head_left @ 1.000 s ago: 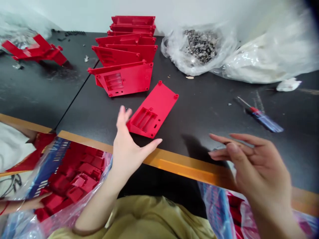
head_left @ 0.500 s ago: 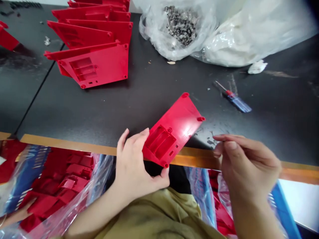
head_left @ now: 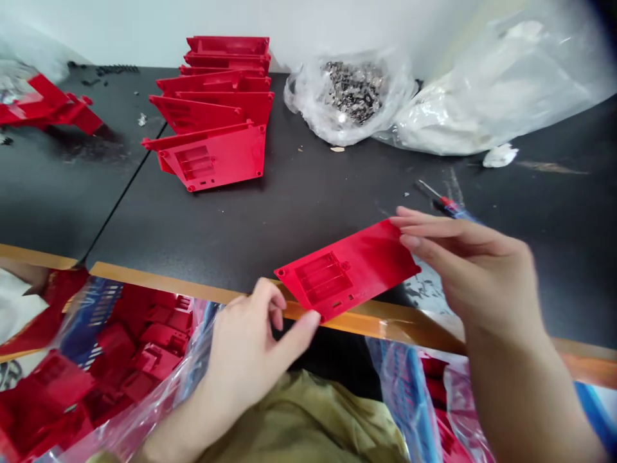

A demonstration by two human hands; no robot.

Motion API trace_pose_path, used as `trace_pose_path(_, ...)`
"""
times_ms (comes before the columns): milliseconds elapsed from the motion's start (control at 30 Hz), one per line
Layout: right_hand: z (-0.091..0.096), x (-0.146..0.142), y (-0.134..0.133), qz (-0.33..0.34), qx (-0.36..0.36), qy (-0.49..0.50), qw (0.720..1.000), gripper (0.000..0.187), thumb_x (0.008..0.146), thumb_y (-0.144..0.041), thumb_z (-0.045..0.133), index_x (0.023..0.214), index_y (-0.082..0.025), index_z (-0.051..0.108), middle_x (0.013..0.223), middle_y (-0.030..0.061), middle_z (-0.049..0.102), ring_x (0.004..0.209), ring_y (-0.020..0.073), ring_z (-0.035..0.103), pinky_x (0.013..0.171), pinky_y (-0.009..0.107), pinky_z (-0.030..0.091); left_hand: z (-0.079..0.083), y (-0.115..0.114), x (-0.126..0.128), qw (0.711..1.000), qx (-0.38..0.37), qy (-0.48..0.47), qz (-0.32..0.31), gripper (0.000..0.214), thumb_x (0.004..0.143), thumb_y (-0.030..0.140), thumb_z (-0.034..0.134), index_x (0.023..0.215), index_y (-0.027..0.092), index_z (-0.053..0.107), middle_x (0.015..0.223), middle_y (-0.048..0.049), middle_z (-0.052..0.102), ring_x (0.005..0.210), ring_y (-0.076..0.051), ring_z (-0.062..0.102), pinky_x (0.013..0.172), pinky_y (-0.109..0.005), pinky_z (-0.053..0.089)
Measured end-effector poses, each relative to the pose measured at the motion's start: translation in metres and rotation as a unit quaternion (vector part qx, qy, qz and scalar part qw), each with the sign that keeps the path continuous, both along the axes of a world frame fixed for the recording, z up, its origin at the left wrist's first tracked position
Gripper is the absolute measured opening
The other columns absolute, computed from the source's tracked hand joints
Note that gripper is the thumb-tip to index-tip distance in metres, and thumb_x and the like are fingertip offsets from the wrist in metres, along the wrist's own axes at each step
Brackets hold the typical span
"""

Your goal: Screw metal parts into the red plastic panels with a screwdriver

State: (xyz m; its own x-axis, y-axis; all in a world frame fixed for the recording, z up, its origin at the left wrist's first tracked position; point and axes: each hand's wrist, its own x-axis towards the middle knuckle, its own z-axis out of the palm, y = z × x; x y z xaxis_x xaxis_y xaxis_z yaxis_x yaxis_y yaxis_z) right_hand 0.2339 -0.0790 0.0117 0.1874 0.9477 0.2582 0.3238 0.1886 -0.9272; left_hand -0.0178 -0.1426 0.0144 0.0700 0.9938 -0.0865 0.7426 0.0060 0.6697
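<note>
A red plastic panel (head_left: 373,263) with a three-slot recess lies tilted over the table's front edge. My right hand (head_left: 475,270) pinches its far right end between thumb and fingers. At the panel's near left corner is my left hand (head_left: 253,341), thumb tip at the corner and the other fingers bent but apart from the thumb, so it is open. Just beyond my right hand lies a screwdriver (head_left: 448,202) with a red and blue handle, which the hand partly covers.
A row of similar red panels (head_left: 231,161) leans at the back left. Behind are a plastic bag of small metal parts (head_left: 359,93) and a large whitish bag (head_left: 448,122). Red parts fill a lined crate (head_left: 159,341) below left; another red piece (head_left: 45,112) is far left.
The panel has turned clockwise to lie flatter across the view. My right hand has moved onto its far end; my left hand's fingers have come off its side. The view has tilted up.
</note>
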Motion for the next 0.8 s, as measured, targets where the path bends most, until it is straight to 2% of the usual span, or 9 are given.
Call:
trace_pose_path(67, -0.004, -0.005, -0.002, -0.029, -0.064, 0.021, 0.997, 0.013, 0.076, -0.034, 0.08, 0.088, -0.027, 0.079, 0.095, 0.0011, 0.078, 0.09, 0.0171, 0.073, 0.083, 0.033, 0.059, 0.001, -0.001, 0.006, 0.999, -0.041, 0.004, -0.026, 0.039, 0.088, 0.06, 0.053, 0.085, 0.021, 0.053, 0.067, 0.0037, 0.064, 0.055, -0.015, 0.058, 0.053, -0.027, 0.038)
trace_pose_path(133, -0.005, -0.01, -0.014, -0.067, -0.099, 0.033, 0.992, 0.02, 0.072, -0.04, 0.083, 0.088, -0.029, 0.079, 0.089, 0.0003, 0.078, 0.079, 0.0149, 0.072, 0.072, 0.027, 0.059, -0.001, 0.009, 0.006, 1.0, -0.025, 0.005, -0.003, 0.036, 0.095, 0.055, 0.044, 0.102, 0.022, 0.056, 0.076, 0.0023, 0.069, 0.06, -0.016, 0.063, 0.054, -0.028, 0.04)
trace_pose_path(200, -0.003, -0.013, -0.032, -0.073, -0.12, 0.036, 0.989, 0.021, 0.068, -0.043, 0.084, 0.083, -0.03, 0.079, 0.082, -0.0001, 0.077, 0.072, 0.0148, 0.072, 0.065, 0.025, 0.059, -0.004, 0.026, 0.001, 0.999, 0.004, 0.009, 0.033, 0.037, 0.099, 0.048, 0.037, 0.122, 0.022, 0.051, 0.085, 0.0009, 0.071, 0.065, -0.016, 0.066, 0.059, -0.029, 0.044)
trace_pose_path(300, 0.002, -0.01, -0.057, -0.063, -0.152, 0.048, 0.985, 0.019, 0.064, -0.044, 0.086, 0.074, -0.03, 0.08, 0.076, 0.0026, 0.077, 0.07, 0.0171, 0.072, 0.063, 0.026, 0.059, -0.006, 0.048, -0.011, 0.996, 0.04, -0.028, 0.074, 0.046, 0.1, 0.045, 0.035, 0.139, 0.021, 0.04, 0.106, -0.0034, 0.072, 0.071, -0.015, 0.069, 0.075, -0.033, 0.051)
trace_pose_path(400, 0.005, -0.002, -0.065, -0.15, -0.104, 0.13, 0.975, 0.021, 0.058, -0.042, 0.09, 0.073, -0.031, 0.08, 0.074, 0.0033, 0.076, 0.067, 0.0153, 0.07, 0.061, 0.025, 0.057, 0.0, 0.053, -0.015, 0.988, 0.081, -0.065, 0.112, 0.052, 0.097, 0.055, 0.041, 0.137, 0.022, 0.038, 0.119, -0.0046, 0.066, 0.075, -0.013, 0.069, 0.078, -0.032, 0.052)
trace_pose_path(500, 0.008, 0.008, -0.059, -0.201, -0.03, 0.211, 0.956, 0.027, 0.051, -0.04, 0.093, 0.071, -0.029, 0.079, 0.057, 0.0003, 0.067, 0.049, 0.0106, 0.057, 0.049, 0.025, 0.048, 0.006, 0.042, -0.008, 0.992, 0.034, -0.014, 0.121, 0.058, 0.086, 0.069, 0.051, 0.119, 0.021, 0.048, 0.095, 0.0003, 0.066, 0.063, -0.013, 0.064, 0.066, -0.031, 0.048)
trace_pose_path(633, 0.016, 0.013, -0.046, -0.181, -0.038, 0.195, 0.963, 0.025, 0.061, -0.043, 0.089, 0.08, -0.028, 0.08, 0.054, -0.002, 0.057, 0.051, 0.0086, 0.05, 0.051, 0.024, 0.044, 0.004, 0.037, 0.006, 0.999, -0.029, 0.021, 0.036, 0.048, 0.088, 0.062, 0.053, 0.116, 0.023, 0.052, 0.082, 0.0045, 0.066, 0.063, -0.014, 0.063, 0.064, -0.029, 0.043)
trace_pose_path(733, 0.022, 0.013, -0.041, -0.108, -0.101, 0.171, 0.974, 0.03, 0.068, -0.049, 0.083, 0.09, -0.03, 0.081, 0.062, -0.0015, 0.06, 0.058, 0.0074, 0.053, 0.056, 0.02, 0.046, -0.001, 0.047, 0.009, 1.0, -0.001, -0.002, 0.002, 0.033, 0.096, 0.047, 0.046, 0.121, 0.027, 0.055, 0.092, 0.0035, 0.068, 0.067, -0.013, 0.062, 0.068, -0.029, 0.044)
trace_pose_path(800, 0.025, 0.013, -0.038, -0.043, -0.153, 0.159, 0.974, 0.036, 0.069, -0.051, 0.082, 0.099, -0.031, 0.08, 0.064, -0.0026, 0.059, 0.059, 0.0058, 0.055, 0.057, 0.016, 0.047, -0.004, 0.056, 0.007, 0.999, 0.018, -0.028, -0.026, 0.034, 0.099, 0.04, 0.041, 0.126, 0.027, 0.055, 0.109, 0.0006, 0.068, 0.08, -0.015, 0.064, 0.076, -0.031, 0.047)
